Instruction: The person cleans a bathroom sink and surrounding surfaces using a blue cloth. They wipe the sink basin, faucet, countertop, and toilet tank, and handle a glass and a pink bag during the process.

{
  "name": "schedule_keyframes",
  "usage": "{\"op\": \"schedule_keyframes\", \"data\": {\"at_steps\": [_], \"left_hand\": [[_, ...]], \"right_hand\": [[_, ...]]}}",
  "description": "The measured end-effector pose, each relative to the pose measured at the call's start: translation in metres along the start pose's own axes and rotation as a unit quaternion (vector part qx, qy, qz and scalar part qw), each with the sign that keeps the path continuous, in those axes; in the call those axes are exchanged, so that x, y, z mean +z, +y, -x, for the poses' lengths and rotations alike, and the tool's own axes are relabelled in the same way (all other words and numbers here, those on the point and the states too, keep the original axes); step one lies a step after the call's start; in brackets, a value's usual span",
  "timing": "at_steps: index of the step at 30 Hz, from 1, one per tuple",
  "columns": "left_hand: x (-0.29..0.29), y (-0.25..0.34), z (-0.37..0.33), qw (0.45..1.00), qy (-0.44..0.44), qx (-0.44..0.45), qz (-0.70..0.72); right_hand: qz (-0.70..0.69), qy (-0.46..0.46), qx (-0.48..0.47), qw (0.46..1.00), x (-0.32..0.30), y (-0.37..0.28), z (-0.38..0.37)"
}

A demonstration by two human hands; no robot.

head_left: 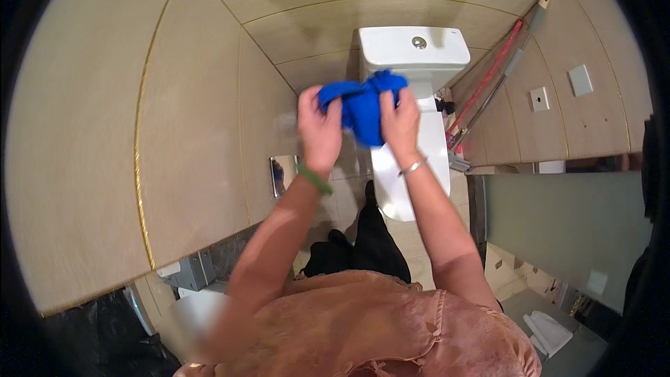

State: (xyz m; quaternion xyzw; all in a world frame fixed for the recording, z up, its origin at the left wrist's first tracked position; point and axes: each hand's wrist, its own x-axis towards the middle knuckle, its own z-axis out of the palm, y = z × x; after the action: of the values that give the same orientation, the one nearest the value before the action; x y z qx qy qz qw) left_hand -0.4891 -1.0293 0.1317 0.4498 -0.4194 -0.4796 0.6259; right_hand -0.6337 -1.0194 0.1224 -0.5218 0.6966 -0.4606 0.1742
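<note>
A bright blue cloth (363, 113) hangs bunched between my two hands, in front of the toilet. My left hand (321, 129) grips its left end, with the thumb toward the middle. On the right, my right hand (400, 120) pinches the other side of the cloth. Behind and to the right stands the white toilet (412, 192) with its lid down. Its cistern (415, 56) has a round metal flush button (419, 42) on top. The cloth hangs in the air left of the lid and hides part of the toilet's back.
Red and grey long-handled poles (488, 80) lean in the right back corner. Tiled walls (195, 98) enclose both sides. A frosted glass panel (558, 216) stands at right, and a black plastic bag (105, 335) lies at lower left. A small metal plate (284, 176) is low on the left wall.
</note>
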Motion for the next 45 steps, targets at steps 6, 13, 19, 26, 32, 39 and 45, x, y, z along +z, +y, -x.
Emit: {"op": "schedule_keyframes", "data": {"at_steps": [6,13,19,26,32,39,45], "left_hand": [[0.085,-0.095,-0.134,0.961,-0.048,0.122,-0.243],[0.1,-0.191,-0.159,0.751,-0.236,0.324,-0.526],[0.128,-0.202,-0.197,0.749,-0.201,0.303,-0.554],[0.098,-0.201,-0.134,0.76,-0.185,0.259,-0.566],[0.098,-0.186,-0.143,0.757,-0.235,0.233,-0.563],[0.109,-0.208,-0.15,0.686,-0.216,0.212,-0.662],[0.096,-0.197,-0.124,0.696,-0.282,0.282,-0.597]], "right_hand": [[0.128,0.086,-0.195,0.968,0.021,0.074,-0.149],[0.193,-0.024,-0.245,0.95,0.088,0.155,-0.165],[0.159,-0.01,-0.257,0.953,0.11,0.166,-0.224],[0.104,-0.055,-0.25,0.961,0.094,0.166,-0.168],[0.135,-0.09,-0.245,0.956,0.093,0.164,-0.186],[0.165,-0.085,-0.192,0.964,0.093,0.158,-0.189],[0.197,-0.093,-0.16,0.963,0.066,0.167,-0.152]]}}
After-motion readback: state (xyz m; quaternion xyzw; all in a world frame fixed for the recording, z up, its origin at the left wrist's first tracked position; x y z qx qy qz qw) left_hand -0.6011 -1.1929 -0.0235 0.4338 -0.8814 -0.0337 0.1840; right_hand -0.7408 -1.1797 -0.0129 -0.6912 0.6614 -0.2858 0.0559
